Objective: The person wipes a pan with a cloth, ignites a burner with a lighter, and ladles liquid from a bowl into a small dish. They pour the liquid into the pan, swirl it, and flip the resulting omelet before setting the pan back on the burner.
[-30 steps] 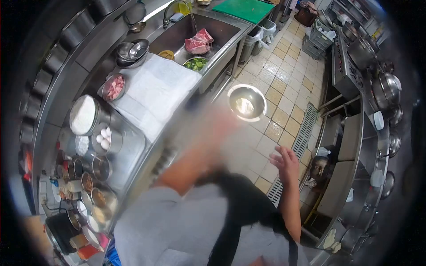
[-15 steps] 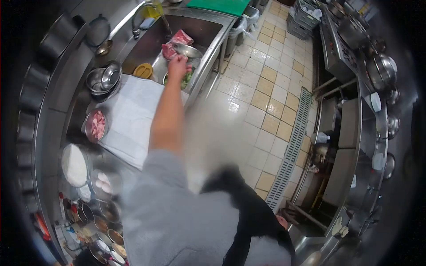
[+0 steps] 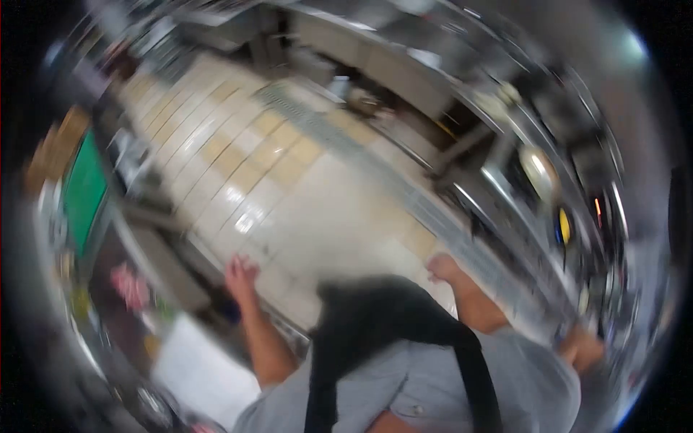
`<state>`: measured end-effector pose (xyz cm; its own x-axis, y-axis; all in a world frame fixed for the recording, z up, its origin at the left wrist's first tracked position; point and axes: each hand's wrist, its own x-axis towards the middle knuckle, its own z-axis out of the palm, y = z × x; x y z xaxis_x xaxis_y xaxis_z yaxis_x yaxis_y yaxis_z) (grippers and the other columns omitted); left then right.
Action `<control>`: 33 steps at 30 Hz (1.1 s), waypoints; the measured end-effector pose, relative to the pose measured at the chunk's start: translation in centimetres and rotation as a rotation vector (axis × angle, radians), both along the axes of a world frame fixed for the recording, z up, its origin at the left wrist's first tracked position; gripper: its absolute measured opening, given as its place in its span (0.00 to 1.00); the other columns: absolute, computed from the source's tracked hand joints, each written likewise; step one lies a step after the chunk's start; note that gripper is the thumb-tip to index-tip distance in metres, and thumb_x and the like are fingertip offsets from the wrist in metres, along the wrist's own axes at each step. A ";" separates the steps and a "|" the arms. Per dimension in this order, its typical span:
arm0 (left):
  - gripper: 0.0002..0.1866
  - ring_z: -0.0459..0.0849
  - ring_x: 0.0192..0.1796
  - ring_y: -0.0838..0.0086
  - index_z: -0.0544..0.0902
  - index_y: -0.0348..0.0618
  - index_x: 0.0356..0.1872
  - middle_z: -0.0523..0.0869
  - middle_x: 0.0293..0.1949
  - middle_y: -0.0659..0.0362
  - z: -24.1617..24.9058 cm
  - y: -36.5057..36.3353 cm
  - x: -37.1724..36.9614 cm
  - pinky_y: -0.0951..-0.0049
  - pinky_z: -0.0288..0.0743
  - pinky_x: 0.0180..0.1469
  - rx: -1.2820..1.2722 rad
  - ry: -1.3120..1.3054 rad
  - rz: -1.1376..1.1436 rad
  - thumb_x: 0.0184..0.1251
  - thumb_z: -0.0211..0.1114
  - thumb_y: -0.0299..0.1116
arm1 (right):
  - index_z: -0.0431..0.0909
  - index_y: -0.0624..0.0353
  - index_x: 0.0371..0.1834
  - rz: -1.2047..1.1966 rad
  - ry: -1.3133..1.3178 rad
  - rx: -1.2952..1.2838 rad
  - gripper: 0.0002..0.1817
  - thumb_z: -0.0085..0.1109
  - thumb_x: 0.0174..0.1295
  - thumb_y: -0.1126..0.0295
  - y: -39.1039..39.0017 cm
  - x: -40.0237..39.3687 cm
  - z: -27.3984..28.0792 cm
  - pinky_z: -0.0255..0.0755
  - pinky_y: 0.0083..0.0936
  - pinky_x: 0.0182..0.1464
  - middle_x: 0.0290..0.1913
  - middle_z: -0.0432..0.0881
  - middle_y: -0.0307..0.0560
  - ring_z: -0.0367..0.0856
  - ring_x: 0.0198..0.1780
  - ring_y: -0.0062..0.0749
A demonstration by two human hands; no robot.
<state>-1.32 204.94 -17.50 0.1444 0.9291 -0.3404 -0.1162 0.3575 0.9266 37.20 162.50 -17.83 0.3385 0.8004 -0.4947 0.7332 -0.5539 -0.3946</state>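
The whole view is smeared by motion. My left hand (image 3: 242,276) is in front of me over the tiled floor, beside the sink counter, with its fingers blurred. Nothing large shows in it. On the other side of my black apron (image 3: 390,310), my right hand (image 3: 442,267) hangs over the floor, its fingers too blurred to read. Red meat (image 3: 130,286) lies in the sink at the left, and a white cloth (image 3: 198,368) is spread on the counter nearest my left forearm.
A green board (image 3: 84,195) lies at the far left. Steel shelving and a stove line (image 3: 404,76) run along the top and right. A floor drain grate (image 3: 346,148) crosses the tiles (image 3: 216,151). Something skin-coloured (image 3: 581,350), unclear, is at the lower right.
The view has swung to the right, toward the floor and stove line. My left hand has come away from the meat and metal bowl in the sink. My right hand shows more fully.
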 end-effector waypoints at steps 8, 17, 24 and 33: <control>0.20 0.83 0.33 0.67 0.72 0.40 0.54 0.82 0.43 0.51 -1.8 -14.0 11.1 0.71 0.79 0.33 -0.280 0.052 -0.763 0.69 0.58 0.42 | 0.82 0.65 0.25 -0.589 0.111 -0.156 0.27 0.47 0.61 0.50 -11.6 -5.1 0.3 0.76 0.34 0.44 0.29 0.84 0.54 0.84 0.34 0.39; 0.18 0.83 0.35 0.71 0.73 0.41 0.55 0.83 0.43 0.54 3.6 -19.1 23.4 0.72 0.79 0.37 -0.044 0.157 -1.226 0.70 0.57 0.39 | 0.67 0.44 0.66 -0.851 0.370 -0.919 0.38 0.57 0.53 0.40 -26.7 -18.2 5.3 0.40 0.62 0.69 0.71 0.60 0.53 0.44 0.75 0.51; 0.17 0.83 0.34 0.71 0.73 0.40 0.55 0.83 0.44 0.54 2.2 -22.8 28.8 0.74 0.79 0.37 -0.097 0.186 -1.452 0.70 0.56 0.38 | 0.67 0.50 0.66 -0.969 0.279 -1.039 0.39 0.58 0.54 0.41 -28.5 -19.2 4.3 0.40 0.50 0.72 0.70 0.63 0.45 0.57 0.72 0.43; 0.17 0.84 0.35 0.70 0.74 0.42 0.55 0.83 0.44 0.54 -1.9 -27.6 33.5 0.73 0.79 0.36 -0.134 0.245 -1.626 0.70 0.56 0.38 | 0.74 0.59 0.58 -1.273 0.318 -0.698 0.37 0.56 0.54 0.39 -35.7 -17.2 -0.5 0.64 0.39 0.64 0.62 0.73 0.55 0.70 0.63 0.47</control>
<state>32.18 177.32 -19.39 0.8108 -0.1691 -0.5603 0.5718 0.0246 0.8200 19.97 126.75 -18.31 0.4184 -0.3679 -0.8304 -0.4416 -0.8814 0.1679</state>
